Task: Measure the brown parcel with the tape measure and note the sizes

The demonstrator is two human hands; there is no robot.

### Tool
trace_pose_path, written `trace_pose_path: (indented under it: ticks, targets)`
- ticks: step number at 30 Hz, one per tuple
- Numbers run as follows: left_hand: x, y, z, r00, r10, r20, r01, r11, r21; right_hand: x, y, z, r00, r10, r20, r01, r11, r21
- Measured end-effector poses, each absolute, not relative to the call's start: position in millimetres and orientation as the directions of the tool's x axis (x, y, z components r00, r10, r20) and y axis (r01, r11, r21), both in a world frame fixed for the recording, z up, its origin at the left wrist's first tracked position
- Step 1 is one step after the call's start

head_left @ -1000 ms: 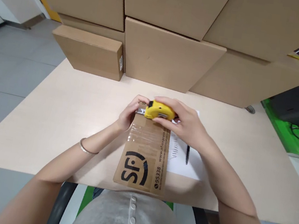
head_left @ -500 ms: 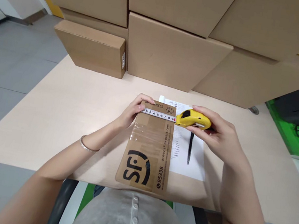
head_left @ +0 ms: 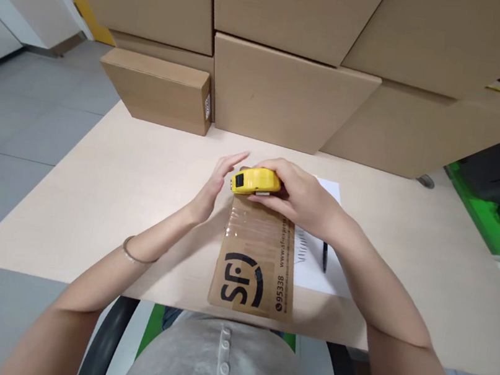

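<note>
A flat brown parcel [head_left: 258,258] printed with a black logo lies on the table in front of me. Over its far end my right hand [head_left: 298,198] grips a yellow tape measure [head_left: 254,181], and no tape blade shows outside the case. My left hand [head_left: 213,187] hovers just left of the tape measure with its fingers stretched out and nothing in them, beside the parcel's far left corner. A thin bracelet circles my left wrist.
A white sheet of paper [head_left: 319,267] with a black pen [head_left: 325,256] on it lies right of the parcel. Stacked cardboard boxes [head_left: 287,93] line the back of the beige table [head_left: 103,191]. A small box [head_left: 158,92] sits at the back left.
The tape that was stretched across the parcel's far end has gone back into the case. My right hand brought the tape measure left, and my left hand let go of the tape end and opened.
</note>
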State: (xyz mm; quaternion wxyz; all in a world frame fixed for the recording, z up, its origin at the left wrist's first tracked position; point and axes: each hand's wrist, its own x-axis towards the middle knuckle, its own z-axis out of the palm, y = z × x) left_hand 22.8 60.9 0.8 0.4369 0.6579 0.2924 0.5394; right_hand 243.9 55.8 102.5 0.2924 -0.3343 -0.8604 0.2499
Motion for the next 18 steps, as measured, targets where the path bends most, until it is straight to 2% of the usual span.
trace_pose_path:
  ticks: [2,4,7,9,11,14,16,18]
  targets:
    - [10,38,0,0.180,0.763,0.621,0.031,-0.636,0.771,247,58,95,-0.518,0.780,0.350,0.412,0.587,-0.697]
    - [-2,12,-3,0.203,0.616,0.761,0.084,-0.785,0.614,257,61,86,-0.351,0.862,0.366,0.375,0.487,-0.789]
    - [-12,-16,-13,0.384,0.428,0.818,0.165,-0.904,0.396,274,71,72,-0.141,0.947,0.288,0.223,0.314,-0.923]
    - [-13,-22,-21,0.449,0.372,0.813,0.213,-0.928,0.307,281,79,66,-0.157,0.975,0.154,0.131,0.176,-0.976]
    - [-11,-22,-27,0.401,0.394,0.827,0.209,-0.918,0.337,286,84,65,-0.196,0.978,0.076,0.091,0.095,-0.991]
    - [-5,-19,-25,0.178,0.558,0.810,0.076,-0.829,0.555,291,84,74,-0.130,0.986,0.110,0.061,0.118,-0.991]
    - [-2,-18,-15,0.009,0.710,0.705,0.002,-0.705,0.710,295,79,84,-0.069,0.987,0.147,0.045,0.150,-0.988]
    - [-3,-17,-1,-0.145,0.818,0.557,0.000,-0.563,0.827,301,71,95,-0.043,0.986,0.162,0.040,0.164,-0.986]
